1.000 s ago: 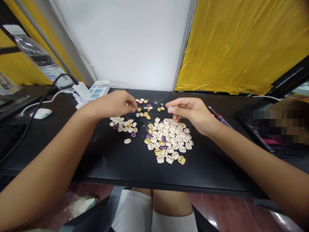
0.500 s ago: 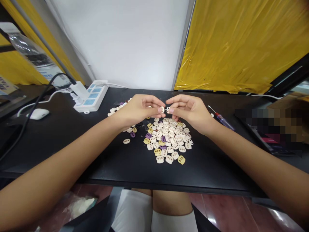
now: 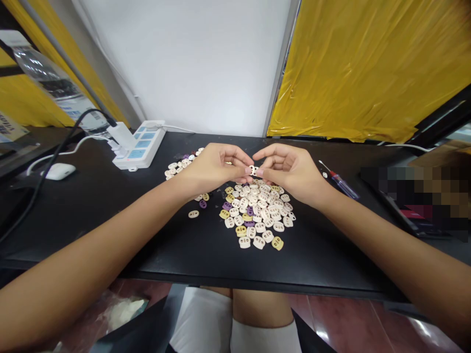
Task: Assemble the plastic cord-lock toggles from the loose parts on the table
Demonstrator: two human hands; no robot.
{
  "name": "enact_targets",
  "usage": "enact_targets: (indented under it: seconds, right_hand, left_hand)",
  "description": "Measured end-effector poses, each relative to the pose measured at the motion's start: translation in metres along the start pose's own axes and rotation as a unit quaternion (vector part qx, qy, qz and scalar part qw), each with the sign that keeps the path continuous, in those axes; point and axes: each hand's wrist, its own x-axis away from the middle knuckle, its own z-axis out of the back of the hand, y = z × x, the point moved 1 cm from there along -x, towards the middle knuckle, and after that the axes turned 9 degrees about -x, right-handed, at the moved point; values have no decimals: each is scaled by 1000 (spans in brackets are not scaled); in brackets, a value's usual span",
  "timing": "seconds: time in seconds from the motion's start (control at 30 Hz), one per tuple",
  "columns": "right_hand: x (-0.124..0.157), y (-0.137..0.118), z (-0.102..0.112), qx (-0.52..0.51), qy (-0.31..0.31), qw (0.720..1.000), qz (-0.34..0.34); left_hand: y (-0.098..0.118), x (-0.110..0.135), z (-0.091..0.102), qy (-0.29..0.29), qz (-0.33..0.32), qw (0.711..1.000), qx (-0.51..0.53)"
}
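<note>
Above the pile, my left hand [image 3: 230, 169] pinches a small cream two-hole cord lock part [image 3: 253, 170] between thumb and fingers. My right hand [image 3: 281, 169] grips a matching white piece from the other side, and the two pieces now meet between my fingertips. How far one sits inside the other is too small to tell. Below my hands lies a pile of cord locks [image 3: 259, 228], mostly cream, with some yellow and purple ones. Behind and under my left forearm spreads a second group of oval parts [image 3: 193, 214], partly hidden.
A white power strip [image 3: 142, 147] with plugs stands at the back left, near a water bottle [image 3: 55, 83] and a white earbud case [image 3: 59, 171]. A screwdriver [image 3: 342, 184] lies on the black table [image 3: 176, 255] right of my hands, beside a small white piece [image 3: 324, 175].
The two pieces, apart with a gap before, have come together between my fingertips. My left fingers moved slightly right. The piles stay as they were.
</note>
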Motion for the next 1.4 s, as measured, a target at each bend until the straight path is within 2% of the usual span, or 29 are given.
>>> enact_targets:
  seconds: [0.2,0.4,0.53,0.87,1.0,1.2,1.4]
  right_hand:
    - [2,-1,-2,11,0,1000,3]
    - [2,-1,-3,12,25,999,15]
    - [1,-6,0,41,0,999,24]
    - [2,-18,6,69,-39,996,29]
    - [1,-18,7,72,-33,996,28]
    - [1,-16,3,37,-20,999,26]
    - [1,-12,1,23,-6,999,24]
  left_hand:
    - [2,3,-6,16,3,1000,-5]
    - [0,6,-17,42,-3,999,-7]
    - [-2,7,-23,56,-1,998,4]
    - [-2,8,-21,43,-12,998,46]
    - [-3,7,-24,51,-27,997,43]
    - [-2,5,-23,95,-59,994,15]
    - [-2,6,-19,76,-72,995,0]
